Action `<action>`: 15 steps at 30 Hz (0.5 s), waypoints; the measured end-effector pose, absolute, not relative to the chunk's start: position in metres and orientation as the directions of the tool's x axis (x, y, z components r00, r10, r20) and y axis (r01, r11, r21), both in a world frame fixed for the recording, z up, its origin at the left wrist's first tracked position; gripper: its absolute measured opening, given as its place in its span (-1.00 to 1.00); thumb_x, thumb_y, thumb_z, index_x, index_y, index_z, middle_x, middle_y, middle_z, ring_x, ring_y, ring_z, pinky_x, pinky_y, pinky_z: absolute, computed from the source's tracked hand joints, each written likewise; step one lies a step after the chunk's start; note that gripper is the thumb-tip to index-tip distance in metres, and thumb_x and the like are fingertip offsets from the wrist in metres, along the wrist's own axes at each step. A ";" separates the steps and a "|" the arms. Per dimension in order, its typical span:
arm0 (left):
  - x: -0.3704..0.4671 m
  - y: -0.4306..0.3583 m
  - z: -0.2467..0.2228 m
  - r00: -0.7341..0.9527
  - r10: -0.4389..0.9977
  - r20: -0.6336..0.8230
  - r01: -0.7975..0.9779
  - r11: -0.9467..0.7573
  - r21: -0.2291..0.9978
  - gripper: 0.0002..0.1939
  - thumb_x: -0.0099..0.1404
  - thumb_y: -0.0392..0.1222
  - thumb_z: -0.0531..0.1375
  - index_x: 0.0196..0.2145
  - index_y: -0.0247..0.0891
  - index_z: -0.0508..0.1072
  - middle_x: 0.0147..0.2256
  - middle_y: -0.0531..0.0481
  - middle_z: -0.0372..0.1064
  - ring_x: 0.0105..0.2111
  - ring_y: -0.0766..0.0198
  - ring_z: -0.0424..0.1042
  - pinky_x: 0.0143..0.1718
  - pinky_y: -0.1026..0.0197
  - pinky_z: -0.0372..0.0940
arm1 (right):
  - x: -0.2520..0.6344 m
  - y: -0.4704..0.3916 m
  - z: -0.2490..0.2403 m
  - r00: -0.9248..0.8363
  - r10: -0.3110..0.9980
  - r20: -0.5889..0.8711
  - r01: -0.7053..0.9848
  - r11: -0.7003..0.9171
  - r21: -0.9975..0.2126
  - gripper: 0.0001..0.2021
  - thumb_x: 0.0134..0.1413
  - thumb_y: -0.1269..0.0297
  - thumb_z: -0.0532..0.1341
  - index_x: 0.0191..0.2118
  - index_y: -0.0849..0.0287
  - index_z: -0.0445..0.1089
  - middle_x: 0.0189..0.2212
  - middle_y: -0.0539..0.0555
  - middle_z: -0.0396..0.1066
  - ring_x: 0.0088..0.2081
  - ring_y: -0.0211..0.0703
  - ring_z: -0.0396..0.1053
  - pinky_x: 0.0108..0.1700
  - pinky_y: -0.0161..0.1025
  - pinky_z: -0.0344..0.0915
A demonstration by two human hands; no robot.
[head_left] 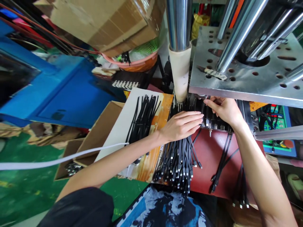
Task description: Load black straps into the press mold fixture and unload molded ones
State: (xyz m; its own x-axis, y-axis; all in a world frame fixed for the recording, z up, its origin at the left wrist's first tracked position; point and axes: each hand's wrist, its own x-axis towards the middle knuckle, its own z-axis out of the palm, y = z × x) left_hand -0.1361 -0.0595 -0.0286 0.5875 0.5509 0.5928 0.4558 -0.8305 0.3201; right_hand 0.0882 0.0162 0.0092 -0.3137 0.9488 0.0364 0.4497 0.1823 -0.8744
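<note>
My left hand (183, 126) lies palm down with its fingers stretched out over a thick bunch of short black USB cables (177, 157). Its fingertips reach the left edge of a dark metal mould (213, 122); its thumb is hidden. At the mould's back part, under the press plate, my right hand (223, 110) has its fingers curled together in a pinch. What they hold, if anything, cannot be made out. Several cables (223, 162) hang from the front of the mould over a red surface (203, 176). More black cables (143, 118) lie on a white board (118, 126) to the left.
A perforated steel plate (248, 83) on shiny rods overhangs my right hand. A chrome post (179, 25) with a white sleeve (180, 69) stands behind the cables. At left are an open cardboard box (99, 129) and a blue machine (63, 94); at right, a control panel (284, 148).
</note>
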 end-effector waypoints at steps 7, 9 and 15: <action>-0.122 -0.062 -0.028 0.494 0.637 0.592 0.521 -0.762 0.385 -0.81 0.52 -0.27 0.22 -0.05 -0.35 0.63 0.03 -0.15 0.64 0.13 0.15 0.59 0.21 0.03 0.52 | 0.092 0.017 0.005 -0.282 0.959 0.025 0.389 0.138 -0.911 -0.59 0.14 -0.14 0.38 -0.31 0.17 0.46 -0.59 -0.08 0.30 -0.63 -0.33 0.20 -0.63 -0.32 0.13; -0.121 -0.063 -0.030 0.476 0.652 0.591 0.530 -0.749 0.399 -0.80 0.53 -0.27 0.21 -0.04 -0.34 0.63 0.03 -0.15 0.64 0.14 0.16 0.58 0.22 0.03 0.52 | 0.091 0.016 0.004 -0.287 0.958 0.028 0.366 0.137 -0.920 -0.58 0.13 -0.14 0.39 -0.27 0.17 0.47 -0.56 -0.08 0.31 -0.61 -0.33 0.21 -0.63 -0.33 0.13; -0.125 -0.069 -0.024 0.582 0.618 0.529 0.550 -0.778 0.304 -0.74 0.53 -0.22 0.20 0.08 -0.36 0.55 0.12 -0.24 0.57 0.24 0.05 0.49 0.27 -0.07 0.45 | 0.091 0.015 0.004 -0.306 0.951 0.052 0.354 0.165 -0.921 -0.62 0.15 -0.06 0.38 -0.21 0.20 0.51 -0.50 -0.06 0.37 -0.59 -0.34 0.22 -0.57 -0.32 0.17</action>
State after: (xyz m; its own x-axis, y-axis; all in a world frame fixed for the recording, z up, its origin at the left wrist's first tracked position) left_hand -0.1255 -0.0688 -0.0238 0.5818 0.6180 0.5288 0.5498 -0.7779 0.3042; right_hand 0.0914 0.0147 0.0044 -0.3062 0.9505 0.0523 0.3538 0.1647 -0.9207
